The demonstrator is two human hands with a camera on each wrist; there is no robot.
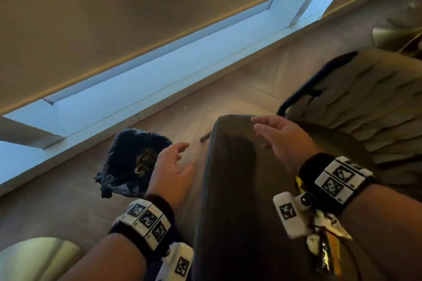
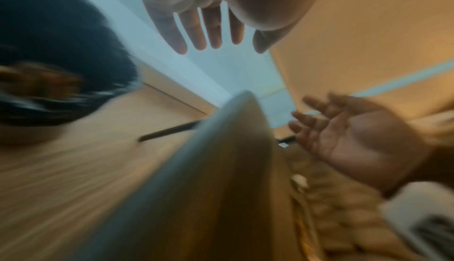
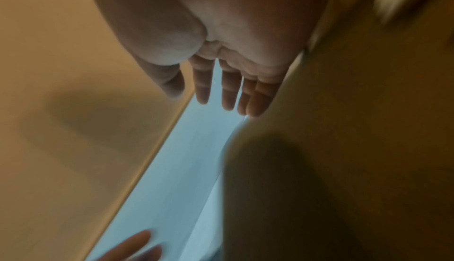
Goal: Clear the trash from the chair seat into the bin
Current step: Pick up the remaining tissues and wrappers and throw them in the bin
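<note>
Wrappers (image 1: 324, 242), shiny and crumpled, lie nearest on the dark chair seat (image 1: 230, 189), tucked under the right wrist band. Left hand (image 1: 172, 173) hovers beside the seat's left edge, fingers loose and spread, holding nothing. Right hand (image 1: 282, 138) hovers over the seat's far part, palm turned inward, fingers relaxed, empty too. Bin (image 1: 131, 162) with black liner stands on the wood floor (image 1: 68, 201) just left of the left hand; something brownish inside, probably trash, too blurred to tell.
</note>
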